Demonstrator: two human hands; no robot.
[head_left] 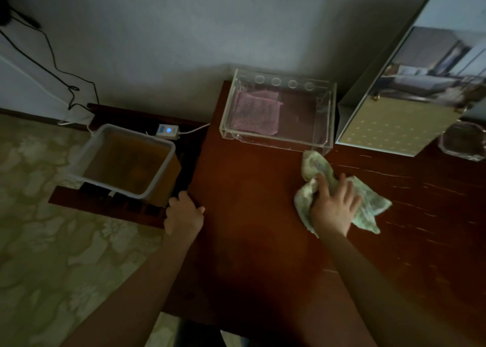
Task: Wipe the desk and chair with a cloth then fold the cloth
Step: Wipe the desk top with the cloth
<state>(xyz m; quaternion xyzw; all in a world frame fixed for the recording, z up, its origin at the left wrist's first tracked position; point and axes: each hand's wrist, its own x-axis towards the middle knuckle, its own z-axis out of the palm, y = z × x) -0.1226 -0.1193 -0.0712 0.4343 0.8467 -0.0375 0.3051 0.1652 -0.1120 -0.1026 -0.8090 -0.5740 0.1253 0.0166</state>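
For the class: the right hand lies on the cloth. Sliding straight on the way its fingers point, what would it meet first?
Probably the front wall of the clear tray, near its right corner: the right hand, on the cloth, points that way across the desk. Depth is unclear.

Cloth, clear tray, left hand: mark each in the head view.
cloth [369, 202], head view, its bare right flap.
clear tray [273, 141], head view, its front wall.
left hand [184, 212], head view, its back, gripping the desk [249, 215] edge.
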